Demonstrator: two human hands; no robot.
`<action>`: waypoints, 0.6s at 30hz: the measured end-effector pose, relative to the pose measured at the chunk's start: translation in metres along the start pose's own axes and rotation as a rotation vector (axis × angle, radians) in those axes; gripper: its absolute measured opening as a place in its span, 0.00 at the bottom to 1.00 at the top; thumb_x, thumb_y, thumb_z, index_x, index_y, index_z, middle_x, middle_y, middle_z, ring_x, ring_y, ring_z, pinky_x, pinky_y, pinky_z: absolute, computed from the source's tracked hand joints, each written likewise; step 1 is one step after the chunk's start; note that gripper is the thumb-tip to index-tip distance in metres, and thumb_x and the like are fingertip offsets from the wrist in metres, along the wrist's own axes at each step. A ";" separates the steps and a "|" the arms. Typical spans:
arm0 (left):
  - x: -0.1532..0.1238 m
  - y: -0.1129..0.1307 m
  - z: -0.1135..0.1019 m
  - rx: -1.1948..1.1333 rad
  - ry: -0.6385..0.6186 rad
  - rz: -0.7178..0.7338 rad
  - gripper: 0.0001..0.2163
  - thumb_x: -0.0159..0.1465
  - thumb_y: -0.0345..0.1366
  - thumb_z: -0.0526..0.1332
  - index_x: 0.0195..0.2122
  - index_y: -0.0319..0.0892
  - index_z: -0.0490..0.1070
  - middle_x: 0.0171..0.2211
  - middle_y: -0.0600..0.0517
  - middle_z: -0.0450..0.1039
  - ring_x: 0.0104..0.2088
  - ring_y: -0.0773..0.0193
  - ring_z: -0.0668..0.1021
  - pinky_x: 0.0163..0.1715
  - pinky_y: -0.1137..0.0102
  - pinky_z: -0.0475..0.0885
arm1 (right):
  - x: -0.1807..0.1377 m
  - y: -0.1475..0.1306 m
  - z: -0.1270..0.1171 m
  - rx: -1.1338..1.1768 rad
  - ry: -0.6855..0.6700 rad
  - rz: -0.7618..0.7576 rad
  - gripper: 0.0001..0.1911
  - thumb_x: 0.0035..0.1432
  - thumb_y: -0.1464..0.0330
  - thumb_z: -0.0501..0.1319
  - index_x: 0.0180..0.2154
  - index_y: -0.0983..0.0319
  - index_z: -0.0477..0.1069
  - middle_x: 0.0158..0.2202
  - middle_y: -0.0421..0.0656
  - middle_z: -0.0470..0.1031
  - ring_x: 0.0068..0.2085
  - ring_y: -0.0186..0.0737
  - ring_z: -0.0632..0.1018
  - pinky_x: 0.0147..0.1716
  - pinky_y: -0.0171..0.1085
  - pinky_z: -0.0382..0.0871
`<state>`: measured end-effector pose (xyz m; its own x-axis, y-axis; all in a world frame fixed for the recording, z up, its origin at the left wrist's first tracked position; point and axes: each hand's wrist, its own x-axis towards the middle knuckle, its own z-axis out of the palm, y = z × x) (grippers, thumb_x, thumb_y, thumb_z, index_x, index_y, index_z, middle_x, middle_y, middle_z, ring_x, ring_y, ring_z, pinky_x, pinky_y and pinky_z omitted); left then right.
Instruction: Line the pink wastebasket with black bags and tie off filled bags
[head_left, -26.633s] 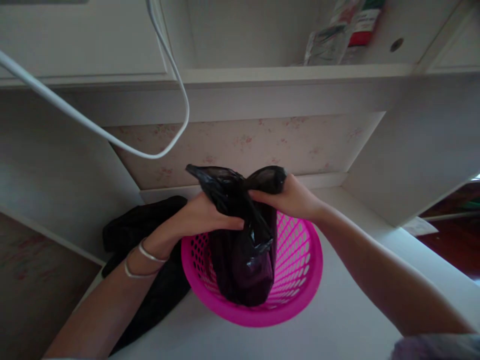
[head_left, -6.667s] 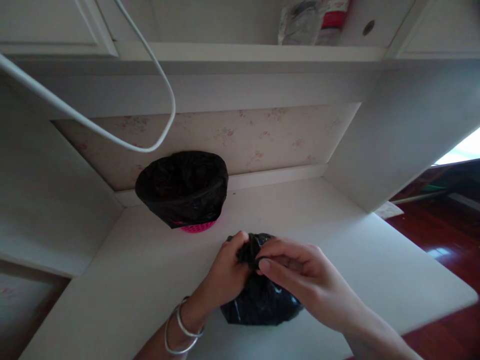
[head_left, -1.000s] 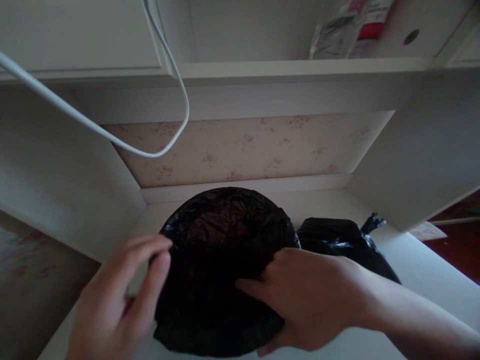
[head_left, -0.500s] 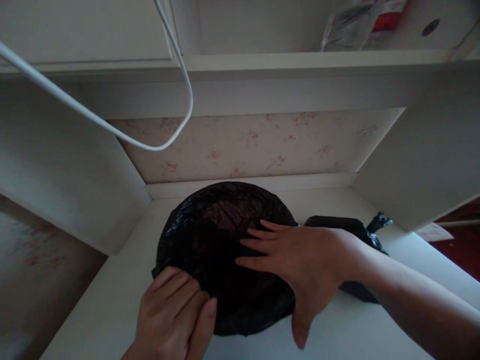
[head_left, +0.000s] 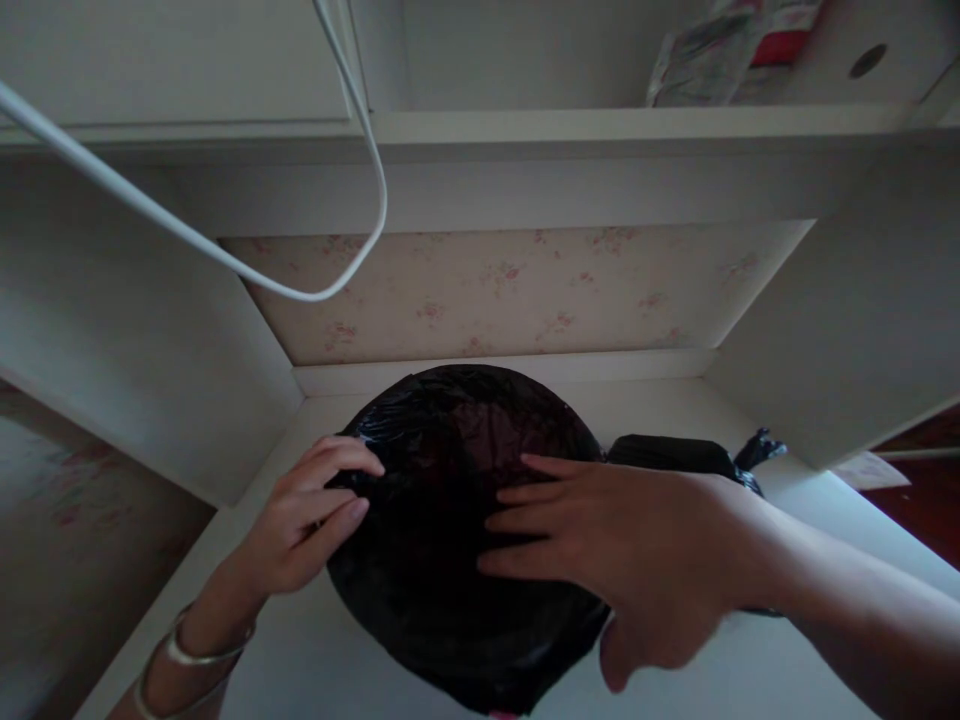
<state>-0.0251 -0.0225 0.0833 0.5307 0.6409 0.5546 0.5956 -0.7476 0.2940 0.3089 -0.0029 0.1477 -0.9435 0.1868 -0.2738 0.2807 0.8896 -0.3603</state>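
A round bin lined with a black trash bag (head_left: 465,640) stands in front of me, its mouth facing up. The bag is folded over the rim and hides nearly all of the bin. At the left side of the rim, my left hand (head_left: 311,515) pinches the bag's edge between thumb and fingers. My right hand (head_left: 592,530) lies across the right side of the rim. Its fingers are spread and reach over the opening, with the thumb outside. The inside of the bag is dark.
Right of the bin, partly behind my right wrist, is a black plastic bundle (head_left: 667,450) with a knotted end. A white cable (head_left: 300,295) hangs at upper left. Above is a shelf edge (head_left: 600,125) with plastic packaging (head_left: 705,60). White panels stand on both sides.
My left hand has moved up and left along the rim from the near side, its fingers loosening from a fist to a pinch. My right hand stays at the right, slightly lower.
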 end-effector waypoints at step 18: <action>0.008 0.066 0.029 0.240 -0.245 0.267 0.26 0.77 0.50 0.46 0.24 0.43 0.67 0.20 0.54 0.68 0.22 0.61 0.71 0.25 0.61 0.61 | 0.006 -0.003 -0.002 0.046 -0.264 0.211 0.25 0.48 0.54 0.73 0.46 0.60 0.82 0.33 0.45 0.85 0.33 0.51 0.84 0.22 0.38 0.59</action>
<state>0.0359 -0.0612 0.0844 0.7954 0.4745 0.3772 0.5260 -0.8495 -0.0405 0.3017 -0.0038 0.1488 -0.7874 0.2448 -0.5657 0.4778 0.8223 -0.3092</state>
